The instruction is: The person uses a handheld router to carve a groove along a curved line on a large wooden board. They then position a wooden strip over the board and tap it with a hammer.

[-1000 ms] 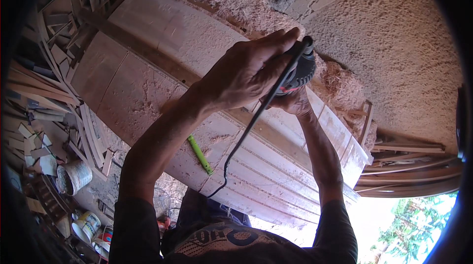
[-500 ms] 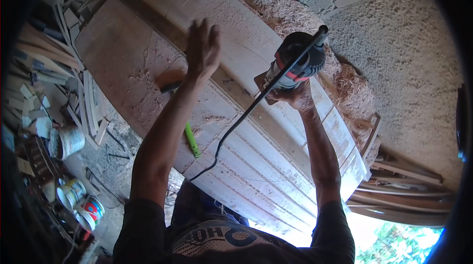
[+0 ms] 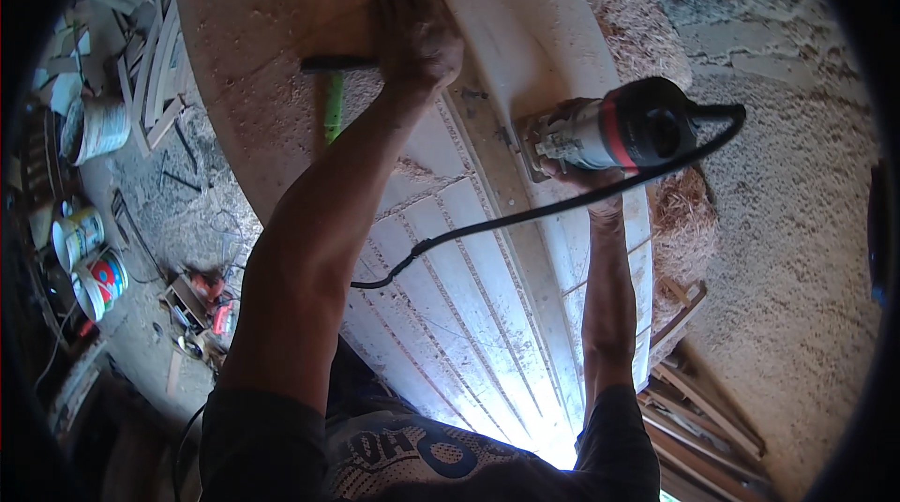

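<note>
My right hand (image 3: 583, 176) grips a handheld trim router (image 3: 605, 132), tilted on its side with its square base toward the left. Its black cord (image 3: 525, 219) loops back across the work and passes under my left arm. Beneath lies a large wooden panel (image 3: 248, 118) with long parallel grooves and scattered dust. A long wooden strip (image 3: 539, 282) runs lengthwise along it. Farther forward, my left hand (image 3: 417, 38) reaches over the strip, fingers stretched out and in shadow; whether it touches the wood I cannot tell. A hammer (image 3: 334, 106) with a green handle lies beside my left forearm.
Wood shavings (image 3: 684, 221) are heaped along the panel's right side. Curved wood pieces (image 3: 698, 422) are stacked at the lower right. On the left floor are a dusty bucket (image 3: 101, 130), two paint tubs (image 3: 100, 279) and timber offcuts (image 3: 159, 61).
My left hand has gone from raised above the panel to farther forward, lower over the strip. The router has tipped from upright onto its side. The whole view has shifted and turned.
</note>
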Motion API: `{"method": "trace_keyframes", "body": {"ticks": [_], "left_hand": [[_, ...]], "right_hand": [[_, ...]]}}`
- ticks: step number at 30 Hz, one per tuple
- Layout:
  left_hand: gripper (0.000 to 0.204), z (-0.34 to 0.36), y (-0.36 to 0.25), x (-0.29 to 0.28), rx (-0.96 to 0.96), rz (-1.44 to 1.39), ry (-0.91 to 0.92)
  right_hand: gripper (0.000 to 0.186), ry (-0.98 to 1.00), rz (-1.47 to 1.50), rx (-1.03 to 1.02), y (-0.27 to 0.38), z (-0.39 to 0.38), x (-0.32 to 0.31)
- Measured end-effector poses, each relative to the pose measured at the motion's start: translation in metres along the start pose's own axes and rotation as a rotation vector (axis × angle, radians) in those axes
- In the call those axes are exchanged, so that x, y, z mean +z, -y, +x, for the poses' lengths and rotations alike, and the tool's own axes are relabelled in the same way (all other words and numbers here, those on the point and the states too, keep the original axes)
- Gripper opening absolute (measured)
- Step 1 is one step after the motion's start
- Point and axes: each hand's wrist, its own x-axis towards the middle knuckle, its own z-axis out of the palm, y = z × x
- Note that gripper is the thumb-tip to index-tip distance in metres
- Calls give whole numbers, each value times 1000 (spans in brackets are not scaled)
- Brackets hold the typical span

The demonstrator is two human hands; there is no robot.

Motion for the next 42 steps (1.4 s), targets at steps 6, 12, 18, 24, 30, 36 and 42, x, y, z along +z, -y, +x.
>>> {"method": "trace_keyframes", "body": {"ticks": [6,12,18,24,30,36,42], "left_hand": [[73,-1,-6,1,35,28,-136],[72,-3,-8,-15,-50,54,9],[70,-1,-6,-16,-81,-31,-21],[68,0,-3,-15,-93,-31,-34],[70,-1,6,13,-36,273,-260],[72,0,-2,-13,-89,-72,-15],[73,1,0,-6,-39,119,-150]], "right_hand": [[81,24,65,103,-2,-4,6],[79,-5,181,147,4,-8,4],[66,86,-820,-158,3,3,25],[76,-70,-896,-199,4,1,26],[91,-28,-1665,-452,6,15,24],[94,-102,-1614,-544,-4,13,25],[95,-73,-1722,-565,-1,13,25]]}}
